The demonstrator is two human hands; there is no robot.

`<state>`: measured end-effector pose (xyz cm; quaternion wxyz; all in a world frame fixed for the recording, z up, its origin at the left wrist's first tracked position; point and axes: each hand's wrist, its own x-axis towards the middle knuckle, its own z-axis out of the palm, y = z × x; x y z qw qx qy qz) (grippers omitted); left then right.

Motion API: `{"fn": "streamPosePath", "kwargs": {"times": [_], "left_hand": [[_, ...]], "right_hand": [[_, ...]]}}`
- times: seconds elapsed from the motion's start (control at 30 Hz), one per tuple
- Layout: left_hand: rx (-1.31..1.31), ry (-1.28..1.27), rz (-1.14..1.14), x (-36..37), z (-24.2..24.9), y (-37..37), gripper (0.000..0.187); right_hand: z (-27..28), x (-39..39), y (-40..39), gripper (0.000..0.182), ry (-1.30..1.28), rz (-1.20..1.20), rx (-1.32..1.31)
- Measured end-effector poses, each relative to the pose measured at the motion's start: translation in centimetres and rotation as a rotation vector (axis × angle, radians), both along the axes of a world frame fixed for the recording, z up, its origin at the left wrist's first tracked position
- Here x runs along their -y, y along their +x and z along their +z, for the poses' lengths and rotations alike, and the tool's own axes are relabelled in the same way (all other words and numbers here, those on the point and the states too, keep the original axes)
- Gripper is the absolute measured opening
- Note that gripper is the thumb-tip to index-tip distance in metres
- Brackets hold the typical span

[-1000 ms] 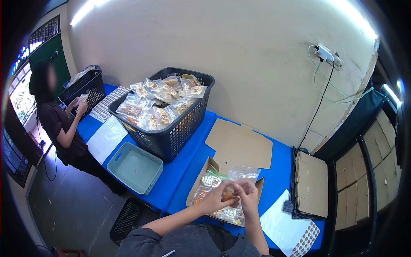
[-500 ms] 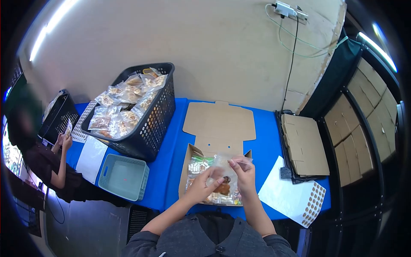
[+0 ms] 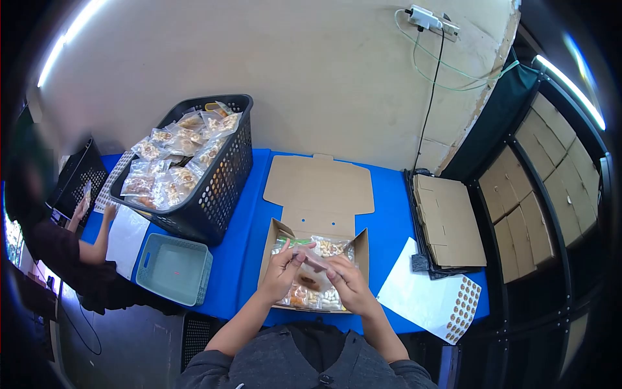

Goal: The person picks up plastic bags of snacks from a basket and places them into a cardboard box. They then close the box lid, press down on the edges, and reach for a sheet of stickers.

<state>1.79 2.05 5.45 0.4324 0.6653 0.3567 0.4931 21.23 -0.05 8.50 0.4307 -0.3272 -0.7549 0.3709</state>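
Between my two hands is a clear plastic bag point(image 3: 310, 279) with something brown at its bottom and a round dark sticker. My left hand point(image 3: 280, 271) pinches its upper left edge, and my right hand point(image 3: 348, 282) grips the upper right side. Directly below is an open cardboard box point(image 3: 265, 272), its lid folded back toward the wall. Small clear packets of white, orange and tan pieces point(image 3: 329, 245) fill the box; my hands and the bag hide part of them.
To the left, a dark basket point(image 3: 223, 172) is heaped with snack packets, with a grey-green tray point(image 3: 173, 269) before it. A co-worker point(image 3: 71, 253) stands at far left holding a packet. Right of the box lie a sticker sheet point(image 3: 431, 292) and stacked flat cardboard point(image 3: 449, 220).
My hands have brought the bag's top edge together and tilted it, with the right hand lower than before. The co-worker's hands have moved apart. The whole view has shifted slightly.
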Motion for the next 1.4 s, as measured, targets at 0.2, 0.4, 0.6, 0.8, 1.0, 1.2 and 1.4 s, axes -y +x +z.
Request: {"fn": "streamPosePath", "kwargs": {"times": [0.2,0.4,0.6,0.8,1.0,1.2,1.4], "left_hand": [[0.099,-0.131,-0.074,0.1,0.4,-0.5,0.033],[0.015,0.012,0.026,0.3,-0.4,-0.8,0.052],[0.308,-0.009,-0.149,2.5,-2.4,3.1,0.078],[0.261,-0.196,-0.014,3.6,-2.4,2.8,0.055],[0.158,-0.179,-0.015,2.3,-3.5,2.7,0.037],[0.265,-0.328,-0.263,2.0,-3.7,1.9,0.052],[0.148,-0.245,0.037,2.5,-5.2,1.3,0.042]], "right_hand": [[-0.3,0.5,0.5,0.035,-0.042,0.132,-0.032],[-2.8,-0.3,-0.6,0.039,0.009,-0.284,-0.107],[-3.5,0.1,-2.8,0.043,0.085,-0.220,-0.155],[-4.7,-0.6,-2.1,0.061,-0.053,-0.479,-0.181],[-6.3,-1.3,-0.9,0.042,-0.283,-0.265,-0.372],[-7.3,-0.9,0.7,0.026,-0.594,-0.089,-0.511],[-8.9,-0.8,1.0,0.034,-0.591,-0.251,-0.577]]}}
